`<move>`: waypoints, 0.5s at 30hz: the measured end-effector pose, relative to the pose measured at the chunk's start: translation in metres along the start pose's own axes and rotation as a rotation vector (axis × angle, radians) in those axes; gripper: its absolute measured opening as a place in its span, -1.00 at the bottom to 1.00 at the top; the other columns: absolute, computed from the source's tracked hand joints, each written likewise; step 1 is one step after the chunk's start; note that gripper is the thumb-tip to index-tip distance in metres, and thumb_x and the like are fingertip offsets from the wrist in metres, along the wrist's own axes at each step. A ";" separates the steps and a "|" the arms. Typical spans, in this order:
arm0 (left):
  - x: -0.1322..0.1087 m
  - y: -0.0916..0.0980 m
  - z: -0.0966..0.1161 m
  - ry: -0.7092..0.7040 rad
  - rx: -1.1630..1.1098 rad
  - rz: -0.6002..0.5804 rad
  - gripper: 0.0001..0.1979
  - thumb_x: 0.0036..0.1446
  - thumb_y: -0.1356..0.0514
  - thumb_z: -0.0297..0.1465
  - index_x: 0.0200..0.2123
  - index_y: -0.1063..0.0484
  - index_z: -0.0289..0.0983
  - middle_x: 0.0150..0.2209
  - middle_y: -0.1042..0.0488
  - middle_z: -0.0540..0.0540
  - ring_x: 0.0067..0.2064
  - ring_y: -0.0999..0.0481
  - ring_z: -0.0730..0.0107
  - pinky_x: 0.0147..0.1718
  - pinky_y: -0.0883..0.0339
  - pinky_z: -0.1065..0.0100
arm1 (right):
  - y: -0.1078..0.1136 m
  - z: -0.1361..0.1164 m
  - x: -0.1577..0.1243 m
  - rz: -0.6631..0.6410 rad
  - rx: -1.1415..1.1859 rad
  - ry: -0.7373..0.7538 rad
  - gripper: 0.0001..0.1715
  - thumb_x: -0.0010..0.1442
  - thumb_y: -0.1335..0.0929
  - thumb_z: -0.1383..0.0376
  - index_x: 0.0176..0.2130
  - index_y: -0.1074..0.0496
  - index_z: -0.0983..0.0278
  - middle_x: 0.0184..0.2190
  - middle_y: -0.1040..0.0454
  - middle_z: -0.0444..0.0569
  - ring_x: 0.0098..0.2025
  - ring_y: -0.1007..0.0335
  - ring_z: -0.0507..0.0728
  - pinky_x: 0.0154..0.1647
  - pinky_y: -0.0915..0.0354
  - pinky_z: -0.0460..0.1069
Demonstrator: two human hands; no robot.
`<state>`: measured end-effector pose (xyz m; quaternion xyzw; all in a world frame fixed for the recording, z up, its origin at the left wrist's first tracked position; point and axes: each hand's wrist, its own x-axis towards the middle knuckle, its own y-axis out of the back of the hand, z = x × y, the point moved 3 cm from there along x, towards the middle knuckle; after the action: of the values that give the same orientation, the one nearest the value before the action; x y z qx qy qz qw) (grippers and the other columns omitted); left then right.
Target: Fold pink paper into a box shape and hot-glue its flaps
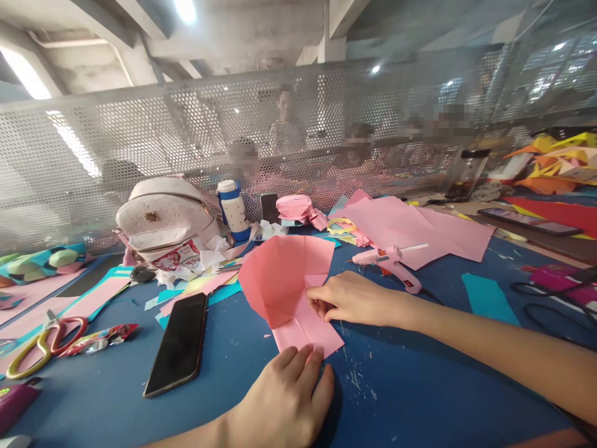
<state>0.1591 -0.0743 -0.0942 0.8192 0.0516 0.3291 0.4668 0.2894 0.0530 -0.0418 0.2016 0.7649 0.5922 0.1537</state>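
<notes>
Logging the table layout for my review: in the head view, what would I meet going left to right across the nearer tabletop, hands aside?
Scissors, black phone, creased pink paper, pink glue gun, teal paper piece.

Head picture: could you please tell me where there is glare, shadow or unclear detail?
In the head view, the ceiling light is burnt out to white; in the head view, a dark shadow falls on the blue table just right of the left hand; also in the head view, heads behind the perforated screen are pixelated.
</notes>
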 end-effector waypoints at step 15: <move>0.001 0.001 -0.001 -0.006 0.012 0.012 -0.68 0.19 0.05 -0.52 -0.11 -0.45 -0.46 -0.15 -0.58 -0.34 -0.17 -0.59 0.10 -0.29 -0.47 0.25 | -0.005 -0.022 -0.012 -0.099 -0.265 0.146 -0.66 0.04 -0.19 0.65 -0.28 -0.31 0.32 -0.36 -0.44 -0.04 -0.41 -0.36 0.11 -0.51 0.00 -0.03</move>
<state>0.1594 -0.0738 -0.0930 0.8233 0.0475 0.3292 0.4600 0.2887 0.0278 -0.0417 0.0982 0.6982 0.6927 0.1520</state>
